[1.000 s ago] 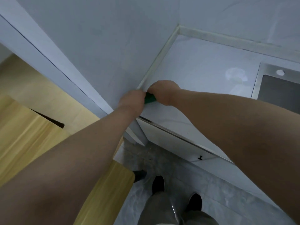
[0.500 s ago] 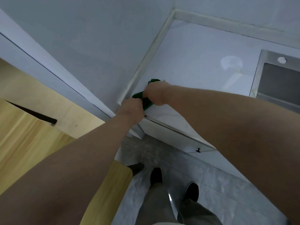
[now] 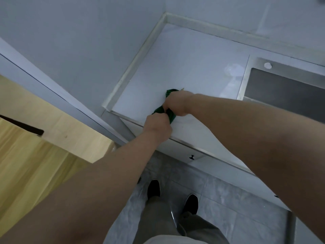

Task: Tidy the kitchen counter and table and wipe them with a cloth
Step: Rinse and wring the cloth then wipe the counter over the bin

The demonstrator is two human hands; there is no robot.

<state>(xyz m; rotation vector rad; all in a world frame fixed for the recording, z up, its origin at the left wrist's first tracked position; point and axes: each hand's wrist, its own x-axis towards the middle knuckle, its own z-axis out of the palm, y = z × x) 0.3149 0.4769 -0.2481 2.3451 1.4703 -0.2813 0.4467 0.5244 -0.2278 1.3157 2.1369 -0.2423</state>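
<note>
A green cloth (image 3: 172, 117) lies bunched on the white counter (image 3: 184, 64), just above the centre of the frame and close to the counter's front edge. Both hands grip it. The left hand (image 3: 157, 125) sits at the counter's edge with its fingers curled into a fist round the lower end of the cloth. The right hand (image 3: 175, 103), just above and to the right of it, has its fingers curled over the upper part, and a bit of green shows past its knuckles. The two hands are almost touching, with cloth between them. The fingertips are hidden, so how tightly they press cannot be told.

At the right of the frame a steel sink (image 3: 290, 66) is set into the counter. A grey wall (image 3: 70, 41) fills the upper left and meets the counter along a pale strip. A wooden table (image 3: 52, 120) stands at the left, below the wall. Under the counter's edge a small black knob (image 3: 191, 157) sits on a white cabinet front. Black shoes (image 3: 153, 188) stand on the grey tiled floor (image 3: 228, 199) at the bottom centre.
</note>
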